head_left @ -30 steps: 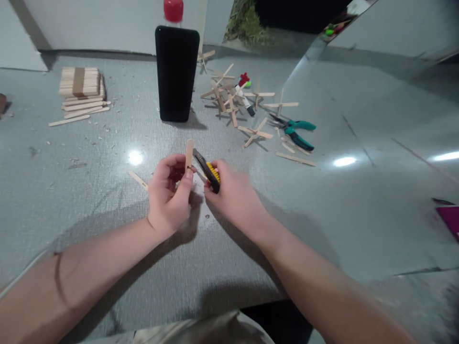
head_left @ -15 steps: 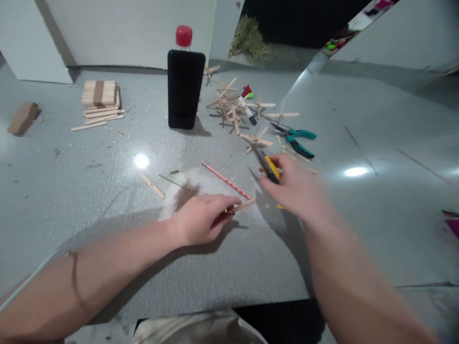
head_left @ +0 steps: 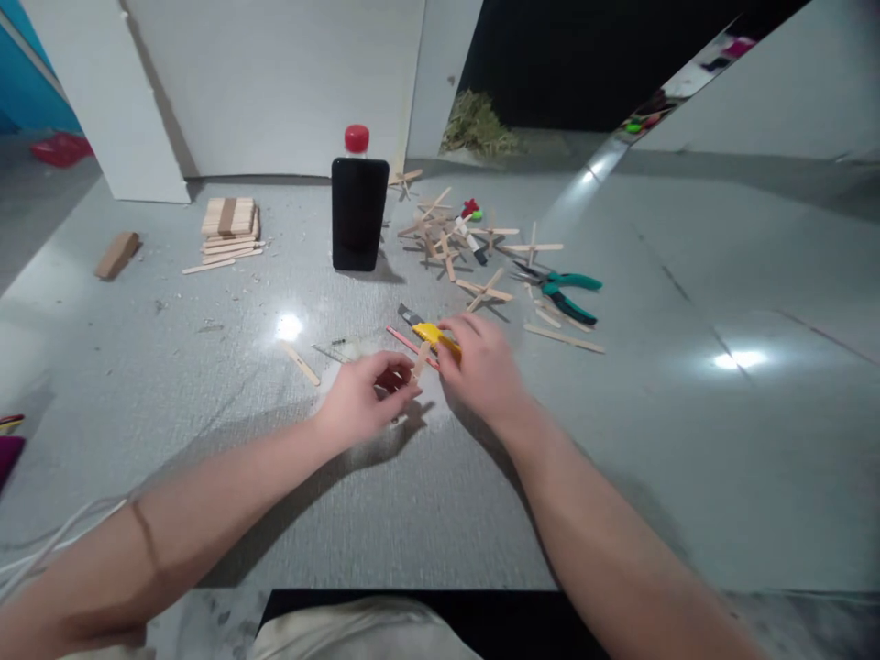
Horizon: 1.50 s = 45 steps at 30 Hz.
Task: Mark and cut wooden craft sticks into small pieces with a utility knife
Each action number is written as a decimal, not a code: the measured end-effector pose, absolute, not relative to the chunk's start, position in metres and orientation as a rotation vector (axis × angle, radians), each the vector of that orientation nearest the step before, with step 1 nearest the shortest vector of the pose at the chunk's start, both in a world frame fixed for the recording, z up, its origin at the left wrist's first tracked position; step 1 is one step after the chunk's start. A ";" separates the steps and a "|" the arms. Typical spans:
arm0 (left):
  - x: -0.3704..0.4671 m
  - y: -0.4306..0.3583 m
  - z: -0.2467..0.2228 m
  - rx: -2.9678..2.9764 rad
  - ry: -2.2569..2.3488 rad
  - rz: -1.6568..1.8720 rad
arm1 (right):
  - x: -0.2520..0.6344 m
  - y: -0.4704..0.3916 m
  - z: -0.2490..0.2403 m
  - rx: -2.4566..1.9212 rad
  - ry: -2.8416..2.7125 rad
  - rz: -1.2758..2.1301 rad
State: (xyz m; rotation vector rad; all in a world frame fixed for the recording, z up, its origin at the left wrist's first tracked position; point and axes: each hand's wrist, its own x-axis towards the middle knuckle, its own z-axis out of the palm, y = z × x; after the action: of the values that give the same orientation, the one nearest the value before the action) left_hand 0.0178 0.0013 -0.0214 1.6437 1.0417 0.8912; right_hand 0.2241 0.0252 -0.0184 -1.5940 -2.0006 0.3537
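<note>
My left hand (head_left: 361, 396) pinches a short wooden craft stick (head_left: 421, 359), which tilts upward between thumb and fingers. My right hand (head_left: 482, 367) is closed around the rear of a yellow utility knife (head_left: 427, 334); its grey blade points away and to the left. Knife and hand are low over the table, and I cannot tell whether the knife touches it. A pink pencil (head_left: 400, 338) lies just beneath, partly covered by the stick. Left of it are a clear ruler-like piece (head_left: 328, 353), mostly hidden by my left hand, and a loose craft stick (head_left: 302, 365).
A black phone (head_left: 358, 215) leans upright on a red-capped bottle (head_left: 357, 139). Crossed craft sticks (head_left: 485, 291) and teal pliers (head_left: 567, 289) lie behind my right hand. Bundled sticks (head_left: 230, 218) and a brown block (head_left: 118, 256) sit back left on the grey table (head_left: 426, 513).
My right hand has moved left with the utility knife, down toward the pencil. My left hand has turned the craft stick more upright. The camera view has shifted.
</note>
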 end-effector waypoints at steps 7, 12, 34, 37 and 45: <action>0.016 0.000 -0.023 1.576 1.045 0.915 | 0.212 -0.004 -0.003 -1.377 -1.866 0.726; 0.012 0.002 -0.033 1.598 1.038 0.952 | 0.201 -0.010 -0.003 -1.282 -1.857 0.888; -0.125 0.048 -0.009 2.548 1.364 0.342 | 0.215 0.003 -0.046 -1.208 -1.796 0.996; -0.122 0.053 -0.015 2.548 1.374 0.319 | 0.216 0.005 -0.050 -1.190 -1.788 1.020; -0.106 0.032 -0.004 2.272 1.391 0.492 | 0.211 0.004 -0.051 -1.132 -1.786 1.018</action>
State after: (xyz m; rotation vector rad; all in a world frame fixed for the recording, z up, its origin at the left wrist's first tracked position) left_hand -0.1058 0.0319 -0.0037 2.2724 1.3914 0.4916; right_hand 0.2113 0.0038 -0.0512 -1.1322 -1.7864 1.0176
